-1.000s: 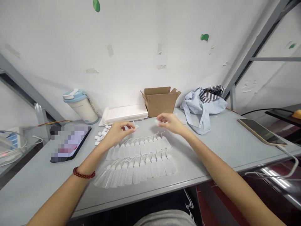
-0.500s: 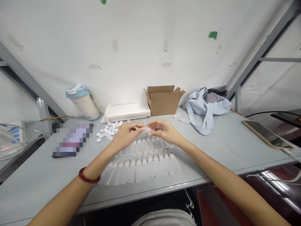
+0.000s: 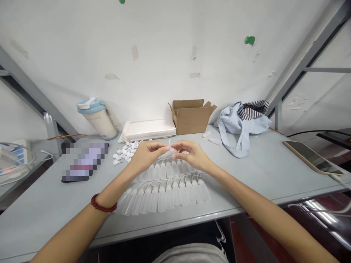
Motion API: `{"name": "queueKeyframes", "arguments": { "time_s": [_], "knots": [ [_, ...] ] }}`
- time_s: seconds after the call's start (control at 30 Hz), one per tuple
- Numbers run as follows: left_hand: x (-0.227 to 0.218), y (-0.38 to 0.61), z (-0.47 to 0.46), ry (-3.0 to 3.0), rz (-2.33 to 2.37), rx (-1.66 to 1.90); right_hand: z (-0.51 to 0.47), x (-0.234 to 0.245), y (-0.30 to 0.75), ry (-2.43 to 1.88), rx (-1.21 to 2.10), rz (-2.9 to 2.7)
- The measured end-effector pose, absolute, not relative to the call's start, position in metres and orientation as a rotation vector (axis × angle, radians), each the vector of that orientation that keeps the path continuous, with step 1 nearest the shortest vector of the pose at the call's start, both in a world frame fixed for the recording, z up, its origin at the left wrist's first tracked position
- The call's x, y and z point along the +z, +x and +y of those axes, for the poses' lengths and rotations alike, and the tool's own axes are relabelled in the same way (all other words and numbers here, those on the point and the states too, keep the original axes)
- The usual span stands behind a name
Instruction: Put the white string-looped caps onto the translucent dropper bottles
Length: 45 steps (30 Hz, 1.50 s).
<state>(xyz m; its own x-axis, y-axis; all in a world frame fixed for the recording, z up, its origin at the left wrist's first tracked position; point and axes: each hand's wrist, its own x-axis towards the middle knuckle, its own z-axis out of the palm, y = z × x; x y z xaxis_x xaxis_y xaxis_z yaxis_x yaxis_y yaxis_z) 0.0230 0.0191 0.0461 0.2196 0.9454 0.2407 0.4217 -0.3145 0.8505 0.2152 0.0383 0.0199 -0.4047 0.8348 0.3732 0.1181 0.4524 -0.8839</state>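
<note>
A small translucent plastic bottle [image 3: 172, 151] with a thin white tip standing up is held above the table between both hands. My left hand [image 3: 146, 155] pinches at the tip end with thumb and index finger. From the other side, my right hand [image 3: 193, 154] grips the bottle body between thumb and fingers; part of it is hidden behind them. Below lie two rows of similar bottles, a front row [image 3: 164, 197] and a back row [image 3: 170, 168], with thin curved white tubes at their tops. Left of the hands is a pile of small white caps [image 3: 124, 151].
Behind the hands are a stack of white sheets or envelopes [image 3: 148, 129] and an open cardboard box [image 3: 190, 120]. Two loose bottles [image 3: 215, 141] lie beside a blue cloth bag [image 3: 233, 128]. A tumbler [image 3: 98, 120] and a pixelated item [image 3: 87, 160] stand left; a phone [image 3: 312, 157] lies right.
Both hands stay closed on the bottle at nearly the same spot, with only slight finger movement. The whole view has shifted a little.
</note>
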Motion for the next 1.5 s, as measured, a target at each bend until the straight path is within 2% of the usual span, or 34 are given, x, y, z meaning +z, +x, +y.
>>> {"name": "queueKeyframes", "arguments": {
  "time_s": [0.13,0.47,0.8,1.03,1.17,1.33,1.5],
  "knots": [
    [0.046,0.023,0.021,1.794,1.286,1.016,0.034,0.023,0.214,-0.813,0.894,-1.85],
    [0.049,0.025,0.017,1.781,1.213,0.974,0.027,0.026,0.21,-0.82,0.902,-1.764],
    [0.055,0.025,0.016,1.915,1.221,0.876,0.025,0.024,0.205,-0.802,1.146,-1.608],
    [0.055,0.024,0.015,1.879,1.079,0.891,0.027,0.034,0.216,-0.711,1.499,-1.614],
    [0.056,0.024,0.015,2.06,1.16,0.926,0.03,0.036,0.222,-0.682,1.465,-1.586],
    [0.06,0.034,0.006,2.459,1.281,1.188,0.034,0.038,0.223,-0.771,1.39,-1.463],
    [0.061,0.052,0.002,2.912,1.174,1.0,0.038,0.038,0.227,-0.706,1.42,-1.383]
  ]
}}
